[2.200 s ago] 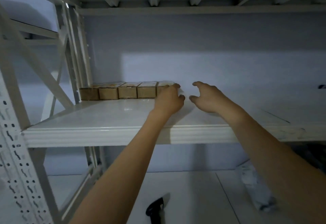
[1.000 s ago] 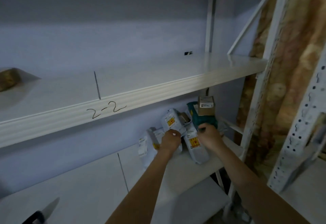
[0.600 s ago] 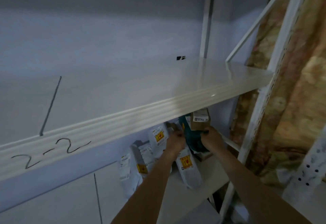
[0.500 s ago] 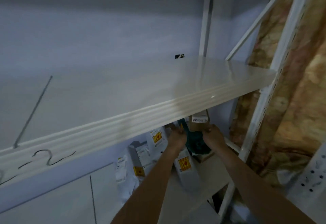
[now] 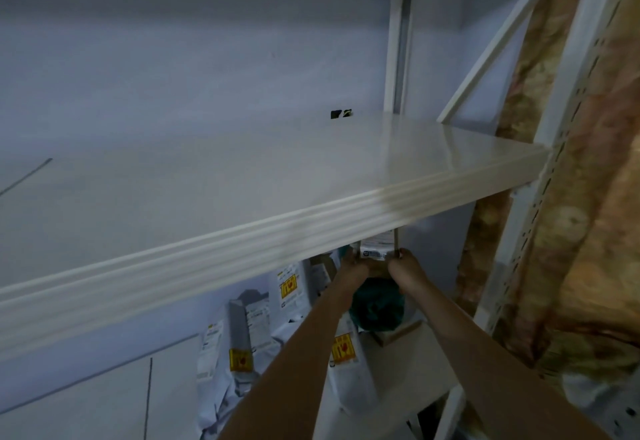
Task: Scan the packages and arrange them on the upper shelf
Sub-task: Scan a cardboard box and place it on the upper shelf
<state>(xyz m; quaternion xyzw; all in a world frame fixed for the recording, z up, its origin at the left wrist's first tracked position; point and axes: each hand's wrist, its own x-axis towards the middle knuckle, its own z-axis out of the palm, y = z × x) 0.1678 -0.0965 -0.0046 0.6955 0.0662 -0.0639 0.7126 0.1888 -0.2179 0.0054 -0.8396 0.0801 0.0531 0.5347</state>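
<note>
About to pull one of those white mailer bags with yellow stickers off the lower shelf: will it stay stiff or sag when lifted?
Probably sags: the white mailer bags look crumpled and lean on each other. The film looks smooth, so possibly slippery. Unlike the small box, held between the left hand and right hand, which looks rigid.

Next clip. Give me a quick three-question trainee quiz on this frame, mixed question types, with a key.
1. True or false: both hands hold the small box.
2. Which colour is the package right under that box: A red, B teal, C black?
3. Fill in: the white mailer bags stand on the ____ shelf.

Key: 1 true, left hand and right hand grip its sides. 2 B. 3 lower.
</note>
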